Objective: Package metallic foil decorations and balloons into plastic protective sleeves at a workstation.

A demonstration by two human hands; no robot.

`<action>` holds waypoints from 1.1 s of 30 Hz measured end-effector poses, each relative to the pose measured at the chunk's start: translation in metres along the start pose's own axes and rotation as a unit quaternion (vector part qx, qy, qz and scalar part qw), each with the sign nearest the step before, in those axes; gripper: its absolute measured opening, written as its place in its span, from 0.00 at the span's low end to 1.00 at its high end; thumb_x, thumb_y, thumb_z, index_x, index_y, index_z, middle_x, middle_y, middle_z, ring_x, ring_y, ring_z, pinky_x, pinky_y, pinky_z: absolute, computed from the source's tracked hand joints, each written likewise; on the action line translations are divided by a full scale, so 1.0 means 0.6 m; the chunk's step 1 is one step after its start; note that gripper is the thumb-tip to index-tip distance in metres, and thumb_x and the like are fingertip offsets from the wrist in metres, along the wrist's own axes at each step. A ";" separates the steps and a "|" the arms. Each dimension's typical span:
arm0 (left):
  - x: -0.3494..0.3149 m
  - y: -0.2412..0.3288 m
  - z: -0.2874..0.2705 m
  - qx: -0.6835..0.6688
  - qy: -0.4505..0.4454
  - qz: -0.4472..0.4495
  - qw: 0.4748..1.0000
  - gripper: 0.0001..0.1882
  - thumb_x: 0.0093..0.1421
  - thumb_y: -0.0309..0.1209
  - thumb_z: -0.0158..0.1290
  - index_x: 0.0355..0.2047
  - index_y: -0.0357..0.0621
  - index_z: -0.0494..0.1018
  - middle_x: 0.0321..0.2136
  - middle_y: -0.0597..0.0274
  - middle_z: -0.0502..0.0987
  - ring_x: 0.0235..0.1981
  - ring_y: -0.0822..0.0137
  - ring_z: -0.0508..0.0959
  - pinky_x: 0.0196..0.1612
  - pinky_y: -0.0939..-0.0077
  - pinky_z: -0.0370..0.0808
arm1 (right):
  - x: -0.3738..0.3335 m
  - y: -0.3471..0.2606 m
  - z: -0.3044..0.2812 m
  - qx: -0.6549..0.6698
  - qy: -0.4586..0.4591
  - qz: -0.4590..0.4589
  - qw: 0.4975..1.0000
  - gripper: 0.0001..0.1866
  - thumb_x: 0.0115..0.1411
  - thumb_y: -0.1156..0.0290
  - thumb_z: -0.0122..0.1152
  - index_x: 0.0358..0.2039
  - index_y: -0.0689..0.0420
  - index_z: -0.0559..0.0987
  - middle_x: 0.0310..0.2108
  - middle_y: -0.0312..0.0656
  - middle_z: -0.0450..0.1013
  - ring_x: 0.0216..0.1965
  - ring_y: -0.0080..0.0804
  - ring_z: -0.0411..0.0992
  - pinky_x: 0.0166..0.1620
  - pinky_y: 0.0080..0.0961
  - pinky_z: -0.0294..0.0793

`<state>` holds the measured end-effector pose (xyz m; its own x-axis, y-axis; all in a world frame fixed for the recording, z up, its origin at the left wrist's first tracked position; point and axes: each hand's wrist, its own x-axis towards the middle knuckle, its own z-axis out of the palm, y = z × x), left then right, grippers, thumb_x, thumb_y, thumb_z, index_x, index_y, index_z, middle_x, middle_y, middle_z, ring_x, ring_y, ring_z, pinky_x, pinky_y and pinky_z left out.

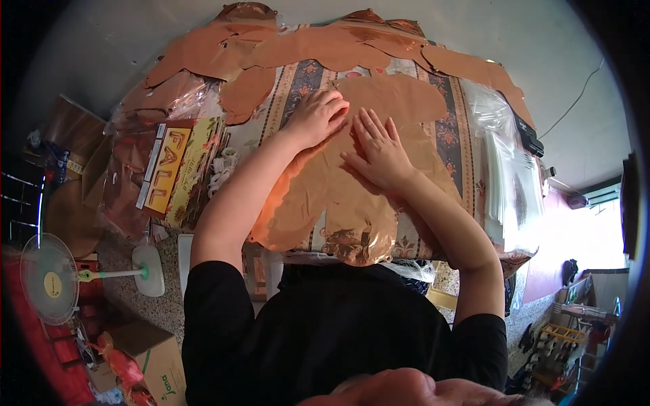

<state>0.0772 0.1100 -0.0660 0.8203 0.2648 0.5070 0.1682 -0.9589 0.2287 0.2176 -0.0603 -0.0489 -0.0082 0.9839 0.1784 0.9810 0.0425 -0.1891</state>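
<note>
From where I'm standing, a flat, copper-coloured foil shape (pixel 325 183) is lying in the middle of the worktop (pixel 250 139), directly before the person in black. Its long axis is running from the far side towards the person's body, slanting a little so that the far end is sitting farther right; that end is spreading broad and rounded, while the near end is splitting into lobes pointing at the person, the middle one crinkling and shining at the near edge. The left hand (pixel 318 118) is curling its fingers at the foil's far left edge, and I can't tell whether its grip is pinching anything. The right hand (pixel 379 152) is lying palm down on the foil, fingers extended, its grip holding nothing. A striped floral cloth (pixel 445 149) is covering the worktop, with more copper foil pieces (pixel 305 51) lining its far edge. Printed packets (pixel 179 176) are lying to the left, clear plastic sleeves (pixel 511 189) to the right. Beyond, a fan (pixel 51 287) is standing on the left, and a bright window (pixel 606 233) is glaring on the right.
</note>
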 end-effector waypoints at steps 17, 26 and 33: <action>0.062 0.021 -0.017 0.016 0.007 0.001 1.000 0.10 0.56 0.35 0.56 0.34 0.43 0.76 0.40 0.60 0.75 0.44 0.55 0.75 0.46 0.61 0.73 | -0.151 -0.046 -0.017 -0.014 -0.034 -0.106 0.994 0.48 0.59 0.37 0.46 0.65 0.68 0.56 0.67 0.58 0.50 0.71 0.53 0.44 0.70 0.52 0.38; 0.108 0.053 0.060 -0.033 -0.022 0.036 0.999 0.15 0.58 0.41 0.57 0.41 0.49 0.73 0.44 0.62 0.72 0.48 0.56 0.71 0.53 0.60 0.65 | -0.153 -0.050 -0.016 -0.022 -0.030 -0.101 0.994 0.48 0.60 0.36 0.44 0.65 0.67 0.56 0.68 0.58 0.50 0.71 0.53 0.44 0.70 0.51 0.38; 0.100 0.052 0.070 -0.020 -0.020 0.032 0.999 0.18 0.58 0.44 0.57 0.45 0.52 0.72 0.46 0.64 0.70 0.51 0.57 0.70 0.55 0.59 0.63 | -0.151 0.016 -0.090 0.270 0.054 0.071 0.959 0.32 0.59 0.57 0.61 0.59 0.61 0.65 0.57 0.54 0.63 0.57 0.51 0.65 0.58 0.42 0.65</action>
<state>0.1547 0.0920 -0.0633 0.8504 0.1986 0.4873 0.0942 -0.9685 0.2303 0.2380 -0.1584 -0.0149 0.1667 0.9639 0.2076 0.7268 0.0222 -0.6865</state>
